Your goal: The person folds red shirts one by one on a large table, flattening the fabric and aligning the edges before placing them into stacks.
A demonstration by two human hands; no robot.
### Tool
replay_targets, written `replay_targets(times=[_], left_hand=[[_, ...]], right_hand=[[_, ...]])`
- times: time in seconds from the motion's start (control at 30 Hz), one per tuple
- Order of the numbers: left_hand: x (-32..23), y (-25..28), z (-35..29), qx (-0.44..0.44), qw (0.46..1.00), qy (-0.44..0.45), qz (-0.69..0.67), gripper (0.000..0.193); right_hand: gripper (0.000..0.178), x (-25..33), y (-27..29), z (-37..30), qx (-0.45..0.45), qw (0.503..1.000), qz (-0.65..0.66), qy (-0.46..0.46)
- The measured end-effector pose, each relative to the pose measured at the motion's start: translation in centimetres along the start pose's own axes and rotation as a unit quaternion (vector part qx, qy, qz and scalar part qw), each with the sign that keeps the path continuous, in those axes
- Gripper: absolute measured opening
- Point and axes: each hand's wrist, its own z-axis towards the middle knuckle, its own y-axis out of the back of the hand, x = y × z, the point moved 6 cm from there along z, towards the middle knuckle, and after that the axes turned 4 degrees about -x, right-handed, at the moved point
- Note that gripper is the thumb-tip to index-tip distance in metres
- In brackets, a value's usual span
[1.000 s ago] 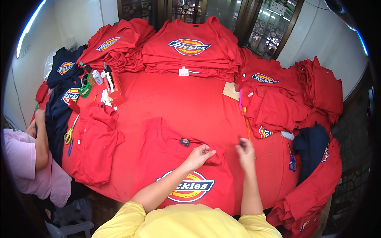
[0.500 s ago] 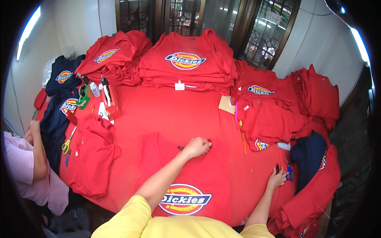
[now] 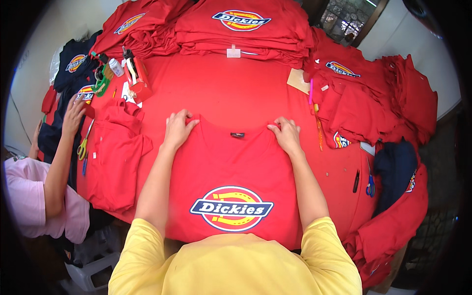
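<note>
A red T-shirt point(image 3: 231, 167) with a large oval logo print lies on the red-covered table in front of me, neckline facing away. My left hand point(image 3: 179, 130) pinches its left shoulder beside the neck opening. At the other shoulder, my right hand point(image 3: 286, 133) has thumb and fingers closed on the cloth. Between them a dark neck label point(image 3: 237, 134) shows inside the collar. The shirt's lower part is hidden by my yellow-clad body. To the right lie black thread snips point(image 3: 356, 181) and blue-handled scissors point(image 3: 370, 187).
Stacks of folded red shirts point(image 3: 241, 37) line the far edge. A tape dispenser point(image 3: 137, 81), a white bottle point(image 3: 116, 67) and yellow-handled scissors point(image 3: 83, 147) sit left, near a crumpled red shirt point(image 3: 115, 162). A person in pink point(image 3: 34, 201) works there with dark shirts point(image 3: 73, 71).
My right hand has let go of the black snips and moved left to the shirt's shoulder. My left hand has shifted from the neckline to the left shoulder. The neighbour's arm has risen.
</note>
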Motion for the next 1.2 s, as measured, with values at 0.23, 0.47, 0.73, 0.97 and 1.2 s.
replay_targets(times=[0.23,0.47,0.73,0.97,1.2], left_hand=[[2.6,-0.5,2.4,-0.059,0.998,0.018,0.013,0.032],[4.2,3.9,-2.3,-0.107,0.985,0.129,-0.045,0.038],[2.4,6.8,-3.8,0.009,0.973,0.213,-0.083,0.037],[0.2,-1.2,-4.6,0.248,0.640,0.288,-0.668,0.049],[4.4,-2.3,0.9,0.194,0.571,0.409,-0.685,0.043]], right_hand=[[0.037,-0.9,-1.1,2.4,-0.118,0.991,-0.069,-0.002],[0.035,-6.0,2.0,-2.3,-0.099,0.990,0.035,-0.096],[0.022,-9.1,1.2,-5.7,0.049,0.865,0.466,-0.179],[0.092,-1.5,-0.8,-4.7,0.167,0.490,0.844,-0.140],[0.072,-4.8,-4.0,0.0,0.203,0.500,0.813,-0.219]])
